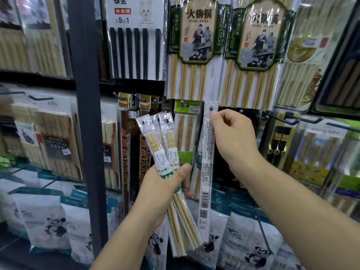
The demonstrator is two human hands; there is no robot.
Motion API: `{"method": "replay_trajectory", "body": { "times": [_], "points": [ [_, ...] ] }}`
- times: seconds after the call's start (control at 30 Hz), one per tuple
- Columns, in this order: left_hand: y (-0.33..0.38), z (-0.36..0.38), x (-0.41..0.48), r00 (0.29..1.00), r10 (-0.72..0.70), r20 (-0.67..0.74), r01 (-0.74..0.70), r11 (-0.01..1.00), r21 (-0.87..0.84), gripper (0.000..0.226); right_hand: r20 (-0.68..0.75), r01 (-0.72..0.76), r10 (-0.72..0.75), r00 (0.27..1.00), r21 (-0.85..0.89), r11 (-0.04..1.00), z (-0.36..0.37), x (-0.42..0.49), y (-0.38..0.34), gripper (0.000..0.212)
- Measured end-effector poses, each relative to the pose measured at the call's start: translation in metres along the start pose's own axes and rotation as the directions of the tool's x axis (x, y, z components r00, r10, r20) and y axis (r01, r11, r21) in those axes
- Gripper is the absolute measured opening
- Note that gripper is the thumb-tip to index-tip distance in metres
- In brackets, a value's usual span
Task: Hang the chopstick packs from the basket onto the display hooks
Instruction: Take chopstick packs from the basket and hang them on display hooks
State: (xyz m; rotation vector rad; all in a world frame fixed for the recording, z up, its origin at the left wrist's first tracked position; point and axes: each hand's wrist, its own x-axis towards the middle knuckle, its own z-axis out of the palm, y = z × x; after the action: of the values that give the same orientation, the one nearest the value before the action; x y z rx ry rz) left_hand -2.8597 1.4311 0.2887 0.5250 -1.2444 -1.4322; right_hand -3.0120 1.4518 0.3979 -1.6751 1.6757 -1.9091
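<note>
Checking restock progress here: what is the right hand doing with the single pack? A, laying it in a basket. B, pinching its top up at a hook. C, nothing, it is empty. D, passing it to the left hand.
B: the right hand pinches the top of the single pack, its hang hole up at a hook, while the left hand holds the other packs.

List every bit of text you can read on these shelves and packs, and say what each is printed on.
"华艺", "合金筷", "5 1": white pack of black chopsticks.
"火锅筷", "CHOPSTICKS": green-framed bamboo chopstick pack; the pack beside it is glare-blurred.
"WOODEN CHOPSTICKS": dark label on the boxed set.
Too small to read: fine print and barcode on the narrow pack in the right hand; stickers on the packs in the left hand.
</note>
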Motion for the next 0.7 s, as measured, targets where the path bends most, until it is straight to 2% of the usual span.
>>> {"method": "replay_trajectory", "body": {
  "times": [0.07, 0.17, 0.2, 0.27, 0.37, 0.6, 0.7],
  "points": [
    [0.001, 0.000, -0.001, 1.000, 0.001, 0.018, -0.002, 1.000, 0.025, 0.015, -0.003, -0.014, 0.014, 1.000, 0.002, 1.000, 0.000, 0.001, 0.000, 0.040],
    [0.002, 0.002, -0.003, 0.999, -0.014, 0.034, 0.013, 1.000, 0.021, 0.047, -0.006, -0.026, 0.026, 1.000, -0.014, 1.000, 0.000, 0.003, 0.001, 0.041],
    [0.003, 0.003, -0.003, 0.999, -0.015, 0.031, 0.014, 1.000, 0.019, 0.051, -0.006, -0.032, 0.032, 0.999, -0.024, 0.999, 0.000, 0.004, 0.002, 0.041],
    [0.003, 0.004, -0.003, 0.999, 0.000, 0.045, 0.000, 1.000, 0.017, 0.042, 0.001, -0.046, 0.046, 0.999, -0.048, 0.998, 0.000, 0.004, 0.006, 0.042],
    [0.002, 0.004, -0.004, 0.998, 0.029, 0.058, -0.031, 0.999, 0.040, 0.010, -0.009, -0.061, 0.061, 0.998, -0.087, 0.994, 0.000, 0.001, 0.012, 0.042],
    [0.005, 0.008, -0.007, 0.998, 0.015, 0.061, -0.012, 0.999, -0.039, 0.015, -0.062, -0.055, 0.047, 0.997, -0.144, 0.988, -0.006, -0.018, 0.015, 0.033],
    [0.004, 0.009, -0.006, 0.992, 0.025, 0.122, -0.017, 0.997, -0.073, 0.016, 0.041, -0.028, 0.031, 0.999, -0.078, 0.997, -0.005, -0.031, 0.008, 0.030]
  ]
}}
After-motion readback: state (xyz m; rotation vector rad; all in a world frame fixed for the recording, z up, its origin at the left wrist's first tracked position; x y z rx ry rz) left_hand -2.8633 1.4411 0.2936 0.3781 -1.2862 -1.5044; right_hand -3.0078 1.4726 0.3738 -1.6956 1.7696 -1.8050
